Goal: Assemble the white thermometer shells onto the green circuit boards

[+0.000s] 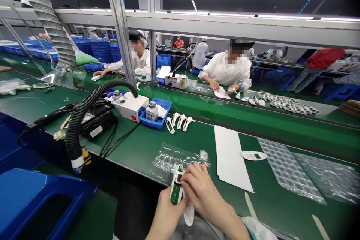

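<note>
Head view: your left hand (pixel 165 213) is clenched around the white handheld casing (pixel 180 191), green circuit board (pixel 174 194) exposed, at 6 o'clock over the table edge. Your right hand (pixel 204 191) pinches its upper end, fingers (pixel 191 172) curled closed. Bubble wrap (pixel 171 157) lies just beyond at 12 o'clock.

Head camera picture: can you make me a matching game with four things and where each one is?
Things:
1. bottle
2. white sheet
3. black hose
4. circuit board

Places:
A. flat on the green bench, right of the hands
B. in the left hand, with the right hand on it
C. in the blue tray
D. arching over the bench, left side

Pairs: 1-C, 2-A, 3-D, 4-B
</note>
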### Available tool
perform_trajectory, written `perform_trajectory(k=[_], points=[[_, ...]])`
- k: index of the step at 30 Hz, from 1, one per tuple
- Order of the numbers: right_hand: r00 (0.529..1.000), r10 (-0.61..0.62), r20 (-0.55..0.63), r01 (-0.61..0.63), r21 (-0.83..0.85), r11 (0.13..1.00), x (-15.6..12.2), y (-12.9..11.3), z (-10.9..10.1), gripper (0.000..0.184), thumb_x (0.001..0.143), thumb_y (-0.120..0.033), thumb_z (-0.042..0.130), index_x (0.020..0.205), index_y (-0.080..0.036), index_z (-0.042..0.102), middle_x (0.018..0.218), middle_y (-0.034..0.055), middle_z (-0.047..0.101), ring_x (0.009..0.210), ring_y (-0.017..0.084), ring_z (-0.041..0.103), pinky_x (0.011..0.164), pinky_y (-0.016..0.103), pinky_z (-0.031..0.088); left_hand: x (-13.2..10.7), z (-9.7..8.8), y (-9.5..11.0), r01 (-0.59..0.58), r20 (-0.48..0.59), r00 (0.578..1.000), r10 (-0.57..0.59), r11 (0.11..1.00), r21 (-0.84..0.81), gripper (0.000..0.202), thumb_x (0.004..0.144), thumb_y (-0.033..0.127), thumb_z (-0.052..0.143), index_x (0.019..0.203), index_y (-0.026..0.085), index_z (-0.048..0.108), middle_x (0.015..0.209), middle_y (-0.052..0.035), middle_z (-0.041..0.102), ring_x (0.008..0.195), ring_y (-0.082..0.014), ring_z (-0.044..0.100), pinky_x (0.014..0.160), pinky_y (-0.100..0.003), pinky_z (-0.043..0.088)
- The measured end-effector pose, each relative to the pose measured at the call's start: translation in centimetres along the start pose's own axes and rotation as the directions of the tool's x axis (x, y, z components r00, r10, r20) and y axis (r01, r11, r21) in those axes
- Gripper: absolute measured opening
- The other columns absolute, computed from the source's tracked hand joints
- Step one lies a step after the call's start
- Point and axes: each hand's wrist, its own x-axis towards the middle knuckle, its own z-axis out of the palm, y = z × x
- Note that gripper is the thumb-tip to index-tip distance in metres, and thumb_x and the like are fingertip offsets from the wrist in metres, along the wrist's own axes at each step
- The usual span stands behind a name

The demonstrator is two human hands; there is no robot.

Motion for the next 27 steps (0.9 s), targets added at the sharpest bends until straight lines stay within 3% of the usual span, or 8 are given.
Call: perform_trajectory(k=[4,6,10,14,17,21,24,27], points=[[0.998,-0.023,0.059,0.026,-0.062,0.998,0.0,-0.3,0.1,0.017,0.093,-0.011,0.036,0.085,-0.02,0.048,0.084,0.0057,0.05,0.078,0.022,0.044,0.073,0.041,0.038,-0.1,-0.2,0.0,-0.007,0.002,1.0,0.007,1.0,0.021,0.023,0.07,0.032,0.066,0.065,0.014,0.053,0.061,0.0022,0.047,0.062,-0.0131,0.036,0.056,-0.024,0.032],[0.999,-0.03,0.034,0.029,0.028,0.999,-0.1,-0.2,0.0,0.016,0.093,-0.011,0.035,0.085,-0.021,0.045,0.084,0.0052,0.049,0.078,0.022,0.044,0.074,0.041,0.038,-0.1,-0.4,0.0,0.003,0.008,1.0,-0.003,1.0,0.008,0.02,0.07,0.03,0.066,0.066,0.014,0.056,0.062,0.0019,0.049,0.062,-0.0132,0.038,0.057,-0.024,0.034],[0.972,0.117,-0.204,-0.058,0.273,0.96,-0.2,2.3,-0.6,0.014,0.095,-0.015,0.034,0.084,-0.022,0.039,0.084,0.0041,0.048,0.079,0.019,0.046,0.072,0.035,0.041,0.0,-0.6,-0.4,0.082,-0.01,0.997,-0.082,0.996,-0.032,0.015,0.064,0.025,0.069,0.063,0.014,0.058,0.055,0.0038,0.048,0.055,-0.0111,0.038,0.051,-0.023,0.031],[0.881,0.228,-0.416,-0.252,-0.004,0.968,0.0,8.0,-0.4,0.012,0.093,-0.017,0.037,0.083,-0.021,0.042,0.085,0.0063,0.051,0.08,0.022,0.048,0.072,0.037,0.039,-0.1,-0.9,-1.1,0.193,-0.032,0.98,-0.198,0.974,-0.116,0.02,0.062,0.03,0.07,0.066,0.016,0.057,0.046,0.0084,0.038,0.043,-0.0075,0.028,0.039,-0.021,0.018],[0.916,0.197,-0.35,-0.263,-0.15,0.953,-0.3,11.3,0.5,0.015,0.091,-0.016,0.042,0.079,-0.02,0.049,0.082,0.008,0.056,0.078,0.024,0.049,0.072,0.039,0.036,0.0,-1.4,-1.7,0.203,-0.051,0.975,-0.214,0.964,-0.171,0.028,0.059,0.037,0.075,0.066,0.016,0.058,0.049,0.0076,0.042,0.042,-0.0061,0.029,0.039,-0.02,0.019],[0.959,0.18,-0.218,-0.215,-0.149,0.965,-1.2,11.5,1.5,0.018,0.092,-0.017,0.044,0.081,-0.02,0.058,0.083,0.006,0.06,0.078,0.022,0.054,0.072,0.036,0.038,0.5,-2.5,-2.5,0.185,-0.089,0.975,-0.204,0.966,-0.183,0.035,0.054,0.043,0.079,0.063,0.016,0.059,0.041,0.011,0.034,0.036,-0.0031,0.019,0.035,-0.02,0.014],[0.948,0.29,-0.127,-0.294,-0.017,0.956,-1.8,10.2,1.8,0.02,0.095,-0.021,0.042,0.084,-0.02,0.059,0.087,0.0051,0.06,0.078,0.02,0.056,0.071,0.032,0.041,0.9,-3.3,-3.0,0.175,-0.126,0.972,-0.198,0.97,-0.17,0.036,0.054,0.044,0.08,0.062,0.016,0.059,0.04,0.0117,0.032,0.033,-0.0019,0.017,0.032,-0.019,0.01],[0.9,0.435,-0.011,-0.43,0.129,0.894,-1.9,9.4,2.2,0.02,0.094,-0.022,0.044,0.079,-0.02,0.057,0.082,0.0041,0.056,0.072,0.019,0.056,0.064,0.03,0.042,1.2,-3.6,-3.1,0.173,-0.161,0.967,-0.198,0.972,-0.158,0.038,0.053,0.047,0.08,0.061,0.016,0.058,0.039,0.0124,0.03,0.031,-0.0016,0.016,0.03,-0.019,0.008]])
